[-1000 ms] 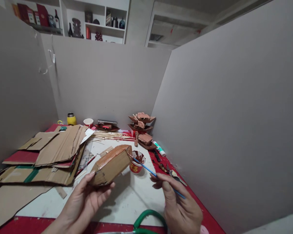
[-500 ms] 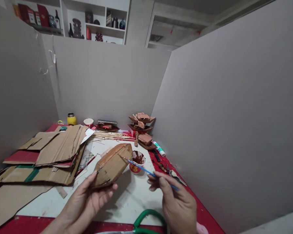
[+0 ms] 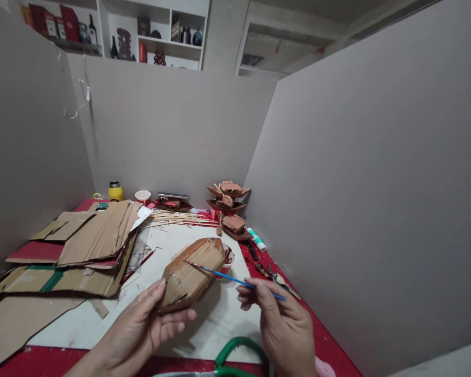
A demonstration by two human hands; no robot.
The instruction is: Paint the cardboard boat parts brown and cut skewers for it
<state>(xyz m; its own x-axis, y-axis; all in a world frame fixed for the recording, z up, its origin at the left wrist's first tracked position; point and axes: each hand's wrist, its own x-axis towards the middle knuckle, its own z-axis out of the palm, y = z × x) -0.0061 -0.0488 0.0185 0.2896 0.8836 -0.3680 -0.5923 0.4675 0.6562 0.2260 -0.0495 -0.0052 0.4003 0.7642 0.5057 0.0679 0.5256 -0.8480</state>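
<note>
A cardboard model boat hull (image 3: 194,275) is held tilted above the white board by my left hand (image 3: 149,319), thumb on its near end and fingers underneath. Reddish-brown paint covers its far left side, while the face toward me is mostly bare cardboard. Between the thumb and fingers of my right hand (image 3: 282,319) is a thin blue paintbrush (image 3: 231,276). Its bristle tip meets the hull's face near the painted edge. Behind the hull, partly hidden by it, stands a paper cup (image 3: 230,257) smeared with dark brown paint.
Cardboard sheets (image 3: 98,235) are piled at left. Bamboo sticks (image 3: 176,218) lie at the back, near finished model boats (image 3: 230,196). Green-handled scissors (image 3: 237,343) rest at the front edge. Pliers (image 3: 280,280) and a white-green tube (image 3: 256,240) lie at right, below a grey partition (image 3: 377,183).
My left hand has shifted the hull right and slightly toward me, so it now covers much of the cup. The brush tip has moved a little left along the hull's face.
</note>
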